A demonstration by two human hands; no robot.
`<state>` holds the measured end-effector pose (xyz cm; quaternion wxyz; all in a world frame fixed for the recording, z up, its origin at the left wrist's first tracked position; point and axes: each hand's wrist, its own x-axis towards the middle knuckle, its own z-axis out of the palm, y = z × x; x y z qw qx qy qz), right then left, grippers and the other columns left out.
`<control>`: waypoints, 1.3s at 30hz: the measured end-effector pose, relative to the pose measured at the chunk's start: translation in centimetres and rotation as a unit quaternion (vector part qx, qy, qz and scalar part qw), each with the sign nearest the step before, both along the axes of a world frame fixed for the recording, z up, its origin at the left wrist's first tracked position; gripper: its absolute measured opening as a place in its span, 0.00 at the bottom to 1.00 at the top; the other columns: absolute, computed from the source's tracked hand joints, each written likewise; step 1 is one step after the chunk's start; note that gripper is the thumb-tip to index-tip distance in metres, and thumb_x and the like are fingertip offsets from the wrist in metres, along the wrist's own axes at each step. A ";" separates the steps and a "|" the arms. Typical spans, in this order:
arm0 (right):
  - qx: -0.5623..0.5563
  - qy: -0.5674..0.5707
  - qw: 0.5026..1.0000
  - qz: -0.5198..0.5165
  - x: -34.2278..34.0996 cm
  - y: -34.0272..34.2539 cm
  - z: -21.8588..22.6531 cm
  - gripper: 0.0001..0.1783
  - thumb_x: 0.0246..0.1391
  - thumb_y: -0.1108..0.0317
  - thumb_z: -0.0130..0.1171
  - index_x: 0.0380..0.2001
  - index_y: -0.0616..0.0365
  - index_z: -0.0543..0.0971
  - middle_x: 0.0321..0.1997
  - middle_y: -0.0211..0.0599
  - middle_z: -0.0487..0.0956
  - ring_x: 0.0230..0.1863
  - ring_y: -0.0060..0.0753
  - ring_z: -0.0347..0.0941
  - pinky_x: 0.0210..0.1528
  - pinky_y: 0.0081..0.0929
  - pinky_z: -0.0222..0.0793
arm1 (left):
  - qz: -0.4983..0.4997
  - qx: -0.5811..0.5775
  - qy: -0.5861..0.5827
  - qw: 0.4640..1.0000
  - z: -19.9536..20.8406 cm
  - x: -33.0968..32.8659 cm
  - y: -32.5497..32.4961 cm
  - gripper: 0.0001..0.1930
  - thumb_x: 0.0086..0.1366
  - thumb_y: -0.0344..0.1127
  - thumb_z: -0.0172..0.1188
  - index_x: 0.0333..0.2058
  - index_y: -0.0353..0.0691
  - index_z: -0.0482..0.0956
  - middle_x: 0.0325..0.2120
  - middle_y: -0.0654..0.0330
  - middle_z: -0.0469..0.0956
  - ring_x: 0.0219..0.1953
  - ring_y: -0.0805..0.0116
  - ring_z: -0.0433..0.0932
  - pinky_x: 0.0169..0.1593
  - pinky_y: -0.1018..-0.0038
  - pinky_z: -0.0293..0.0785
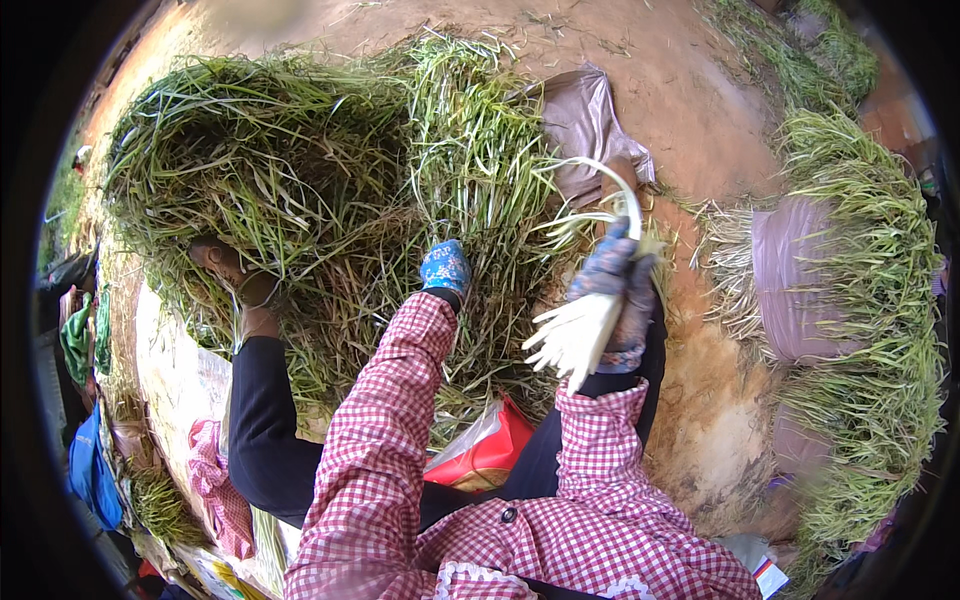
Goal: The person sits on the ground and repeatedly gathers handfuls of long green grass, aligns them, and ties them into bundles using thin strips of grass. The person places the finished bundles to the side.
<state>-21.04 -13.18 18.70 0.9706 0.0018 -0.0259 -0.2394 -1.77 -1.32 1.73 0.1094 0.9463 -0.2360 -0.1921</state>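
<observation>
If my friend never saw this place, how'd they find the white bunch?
Start at the big green heap, then look right, to the person's gloved right hand. The white bunch is in its grip, with its ends fanned out toward the lower left. Its bright white stands out against the heap's tangled green.

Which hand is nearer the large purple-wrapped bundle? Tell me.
Right. The right hand is left of the bundle; the left hand is farther left, at the grass.
</observation>
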 end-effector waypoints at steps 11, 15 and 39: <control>-0.097 -0.169 0.979 -0.057 -0.4 1.2 0.5 0.15 0.51 0.70 0.62 0.41 0.48 0.70 0.34 0.23 0.76 0.32 0.20 0.71 0.29 0.20 0.65 | 0.096 -0.703 0.155 0.688 8.6 -7.6 10.6 0.06 0.52 0.24 0.61 0.30 0.38 0.78 0.26 0.66 0.75 0.28 0.75 0.73 0.35 0.78 0.71; -0.106 -0.190 0.974 -0.065 -1.2 1.0 0.8 0.13 0.51 0.72 0.61 0.37 0.48 0.69 0.34 0.25 0.77 0.32 0.23 0.72 0.27 0.20 0.65 | 0.239 -0.738 0.298 0.556 11.9 -8.4 11.5 0.12 0.57 0.25 0.59 0.41 0.42 0.74 0.36 0.60 0.78 0.36 0.65 0.78 0.41 0.67 0.76; -0.451 0.361 0.814 -0.053 1.7 2.4 -3.3 0.21 0.41 0.79 0.66 0.41 0.62 0.73 0.35 0.32 0.77 0.34 0.24 0.74 0.36 0.21 0.72 | -0.051 -0.550 0.000 0.834 13.4 -11.0 5.7 0.13 0.52 0.17 0.58 0.38 0.35 0.77 0.34 0.55 0.74 0.37 0.63 0.74 0.42 0.75 0.70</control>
